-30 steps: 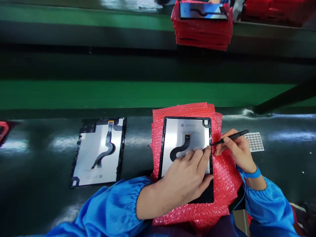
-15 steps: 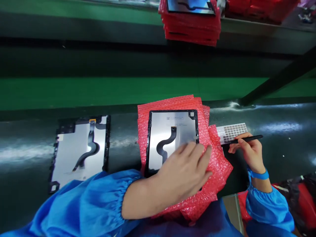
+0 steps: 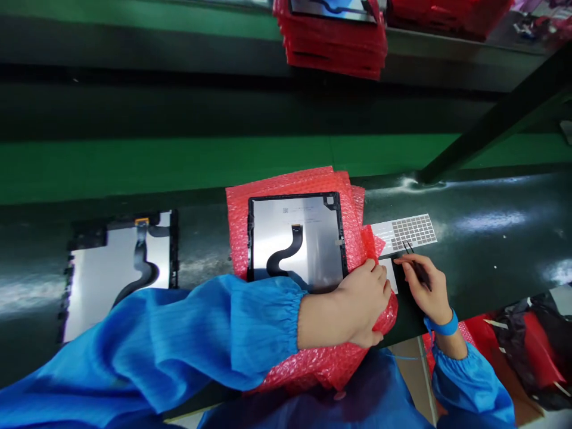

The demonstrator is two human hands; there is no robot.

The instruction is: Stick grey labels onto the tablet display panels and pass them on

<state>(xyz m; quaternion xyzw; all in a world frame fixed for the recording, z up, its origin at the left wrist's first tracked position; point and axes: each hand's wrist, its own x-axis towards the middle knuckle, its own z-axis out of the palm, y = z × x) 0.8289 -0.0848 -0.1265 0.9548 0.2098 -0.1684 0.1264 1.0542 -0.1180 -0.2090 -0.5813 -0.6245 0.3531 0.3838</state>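
My left hand (image 3: 364, 301) reaches across the screen panel and is closed on the folded right edge of the red bubble wrap (image 3: 353, 226). On that wrap lies the screen panel (image 3: 317, 250), silver back up, with a black S-shaped flex cable (image 3: 286, 250); my sleeve hides its lower part. To the right, my right hand (image 3: 429, 292) grips black tweezers (image 3: 420, 272), tips pointing at the small grey squares of a white sticker sheet (image 3: 386, 232). Whether the tips touch a sticker I cannot tell. A blue band circles my right wrist.
A second screen panel (image 3: 98, 274) lies on the dark bench (image 3: 201, 232) at left, partly under my sleeve. Stacked red bubble-wrap packs (image 3: 335, 50) with a panel on top stand on the upper shelf. A dark post (image 3: 482, 125) slants up at right. Red and black packaging (image 3: 531, 351) sits lower right.
My left hand has moved right from over the panel onto the bubble wrap edge, folding it back from the sticker sheet. The tweezers in my right hand have turned toward the stickers. The view has shifted.
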